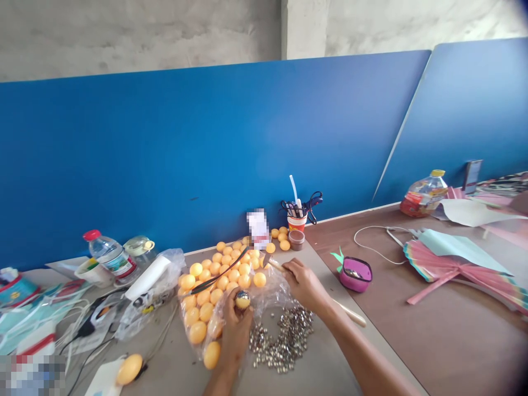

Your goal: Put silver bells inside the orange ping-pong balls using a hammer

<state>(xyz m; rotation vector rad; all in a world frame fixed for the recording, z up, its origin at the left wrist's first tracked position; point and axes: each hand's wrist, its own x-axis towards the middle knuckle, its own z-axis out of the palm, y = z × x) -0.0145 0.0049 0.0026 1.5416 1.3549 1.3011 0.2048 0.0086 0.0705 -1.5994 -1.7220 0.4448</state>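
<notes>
My left hand (237, 319) is closed around a yellow ball (242, 299) whose upper part is covered with shiny silver stones. A long wooden-handled tool (350, 313) runs through my right hand (300, 278), which is shut on it. Its flat dark tip, perhaps a brush, points at the many yellow balls (223, 283) on and in clear plastic in front of me. Below my right hand lies a loose pile of shiny stones (284, 338) on the grey tabletop. A dark strap-like strip (216, 278) rests across the balls.
Bottles (111, 256), cables and plastic bags crowd the left side. Against the blue partition (165, 165) stand a cup of tools (297, 217) and a small brown-filled tub (296, 240). On the right are a purple pouch (355, 280), a pink fan (462, 267) and a large bottle (423, 195).
</notes>
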